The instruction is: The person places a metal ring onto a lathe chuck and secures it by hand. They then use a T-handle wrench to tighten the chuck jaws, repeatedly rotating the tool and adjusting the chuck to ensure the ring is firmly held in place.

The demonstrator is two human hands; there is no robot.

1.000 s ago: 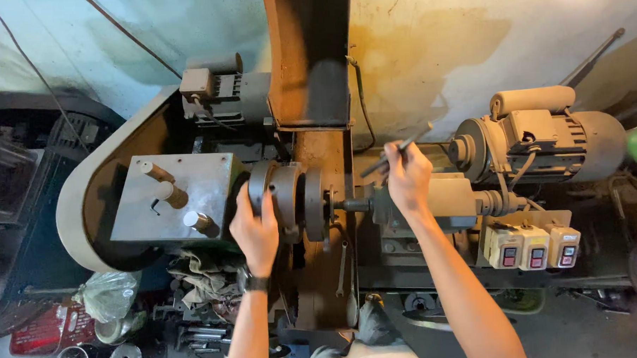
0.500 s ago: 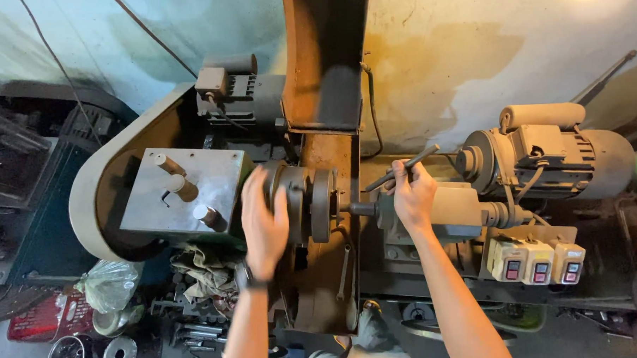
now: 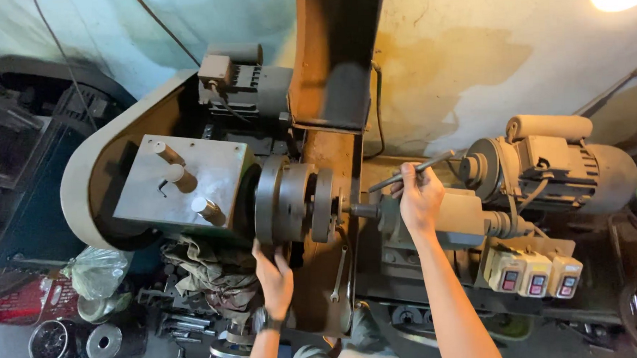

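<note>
A small lathe fills the middle of the view. Its grey round chuck (image 3: pixel 295 203) sits beside a headstock plate (image 3: pixel 188 178) with three stub levers. My left hand (image 3: pixel 272 276) is under the chuck, fingers curled against its lower rim. My right hand (image 3: pixel 419 196) is to the right of the chuck, closed around a thin dark metal rod (image 3: pixel 411 171) that slants up to the right. A short workpiece stub (image 3: pixel 362 211) sticks out of the chuck toward my right hand.
An electric motor (image 3: pixel 558 167) sits at the right, with three switch boxes (image 3: pixel 532 275) below it. A second motor (image 3: pixel 241 79) tops the headstock. A wrench (image 3: pixel 337 277) hangs below the chuck. Rags (image 3: pixel 209 267), a plastic bag (image 3: pixel 96 273) and metal parts crowd the floor at left.
My left hand has slid from the front face of the chuck down to its underside. The camera has moved closer. My right hand still holds the rod.
</note>
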